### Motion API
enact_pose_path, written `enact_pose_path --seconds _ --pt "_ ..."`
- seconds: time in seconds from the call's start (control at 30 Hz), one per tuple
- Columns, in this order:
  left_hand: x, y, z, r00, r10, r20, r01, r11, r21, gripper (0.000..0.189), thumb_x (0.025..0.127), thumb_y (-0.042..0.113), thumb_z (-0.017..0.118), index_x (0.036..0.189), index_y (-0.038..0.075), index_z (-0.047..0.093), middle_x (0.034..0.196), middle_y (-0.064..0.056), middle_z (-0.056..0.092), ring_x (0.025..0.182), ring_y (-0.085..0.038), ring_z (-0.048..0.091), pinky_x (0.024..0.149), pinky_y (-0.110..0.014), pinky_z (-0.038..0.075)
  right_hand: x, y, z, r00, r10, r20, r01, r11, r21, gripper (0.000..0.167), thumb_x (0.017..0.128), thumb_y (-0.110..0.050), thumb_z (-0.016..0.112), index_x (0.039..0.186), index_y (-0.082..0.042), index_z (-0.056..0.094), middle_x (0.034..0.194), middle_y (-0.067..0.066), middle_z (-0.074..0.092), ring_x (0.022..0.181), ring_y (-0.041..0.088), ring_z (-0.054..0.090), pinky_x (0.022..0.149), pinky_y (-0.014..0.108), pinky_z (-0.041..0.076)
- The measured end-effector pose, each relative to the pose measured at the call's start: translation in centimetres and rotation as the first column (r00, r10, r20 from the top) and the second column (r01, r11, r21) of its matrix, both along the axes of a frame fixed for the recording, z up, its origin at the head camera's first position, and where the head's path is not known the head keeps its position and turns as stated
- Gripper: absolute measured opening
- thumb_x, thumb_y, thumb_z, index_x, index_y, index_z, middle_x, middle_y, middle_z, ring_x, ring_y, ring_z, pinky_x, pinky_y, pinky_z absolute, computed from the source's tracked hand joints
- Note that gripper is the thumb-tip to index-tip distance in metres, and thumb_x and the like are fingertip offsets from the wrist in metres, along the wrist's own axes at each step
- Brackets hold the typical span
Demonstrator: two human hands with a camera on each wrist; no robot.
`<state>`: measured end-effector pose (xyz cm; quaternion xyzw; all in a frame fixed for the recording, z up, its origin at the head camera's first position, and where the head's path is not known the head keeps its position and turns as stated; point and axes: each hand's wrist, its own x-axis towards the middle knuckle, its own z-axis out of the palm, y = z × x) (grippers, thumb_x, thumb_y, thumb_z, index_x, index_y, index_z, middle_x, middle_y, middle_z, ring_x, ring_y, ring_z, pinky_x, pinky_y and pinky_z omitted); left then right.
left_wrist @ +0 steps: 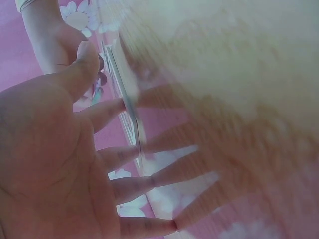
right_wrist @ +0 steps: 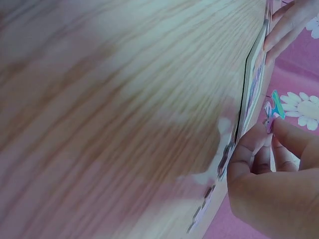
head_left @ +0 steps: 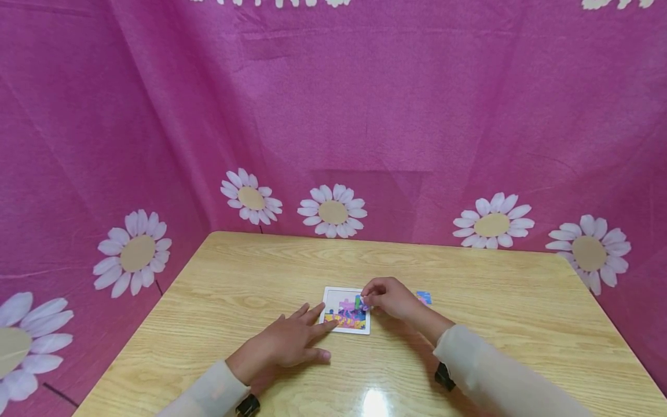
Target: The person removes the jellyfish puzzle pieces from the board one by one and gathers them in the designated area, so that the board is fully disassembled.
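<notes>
A white-framed jigsaw puzzle (head_left: 346,332) lies on the table, its lower part filled with yellow, pink and blue pieces and its upper left bare white. My right hand (head_left: 391,298) pinches a small puzzle piece (right_wrist: 274,107), green, blue and pink, between thumb and forefinger, just above the frame's right side. My left hand (head_left: 292,340) rests with spread fingers at the left and lower edge of the frame. In the left wrist view its fingertips touch the tabletop and the frame's edge (left_wrist: 130,112).
Loose puzzle pieces (head_left: 424,297) lie on the wooden table (head_left: 250,284) right of the frame, partly behind the right forearm. A pink curtain (head_left: 339,116) with white daisies hangs behind the table and on its left.
</notes>
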<state>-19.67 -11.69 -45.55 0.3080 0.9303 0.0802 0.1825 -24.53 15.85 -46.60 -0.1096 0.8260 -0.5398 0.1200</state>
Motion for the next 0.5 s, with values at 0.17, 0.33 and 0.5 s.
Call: enact_pose_path --seconds 0.17,0.33,0.5 --pt "0.0 0.0 0.0 1.000 -0.003 -0.005 0.003 1.000 -0.003 0.072 0.095 0.072 0.052 0.159 0.042 0.038 0.172 -0.006 0.020 0.155 -0.041 0.021 0.109 -0.075 0.031 0.3 1.0 0.2 1.000 -0.013 -0.005 0.013 0.999 0.029 0.007 0.098 0.000 0.066 0.102 0.004 0.071 0.081 0.004 0.066 0.072 0.017 0.057 0.064 0.031 0.049" --pt "0.0 0.1 0.1 1.000 -0.006 -0.006 0.006 1.000 -0.004 0.072 0.095 0.071 0.052 0.159 0.041 0.039 0.172 -0.007 0.020 0.155 -0.042 0.021 0.109 -0.075 0.031 0.5 2.1 -0.1 0.999 -0.007 -0.042 0.009 0.999 0.044 0.008 0.097 0.001 0.067 0.101 0.006 0.071 0.082 0.008 0.068 0.073 0.016 0.059 0.062 0.033 0.052" --pt "0.1 0.0 0.1 1.000 -0.007 -0.008 0.007 1.000 -0.003 0.072 0.096 0.070 0.053 0.159 0.040 0.039 0.172 -0.007 0.020 0.156 -0.042 0.021 0.109 -0.075 0.031 0.9 2.8 0.0 0.999 -0.007 -0.053 0.011 0.997 0.072 0.007 0.096 0.001 0.068 0.100 0.005 0.072 0.082 0.006 0.068 0.072 0.015 0.058 0.060 0.032 0.051"
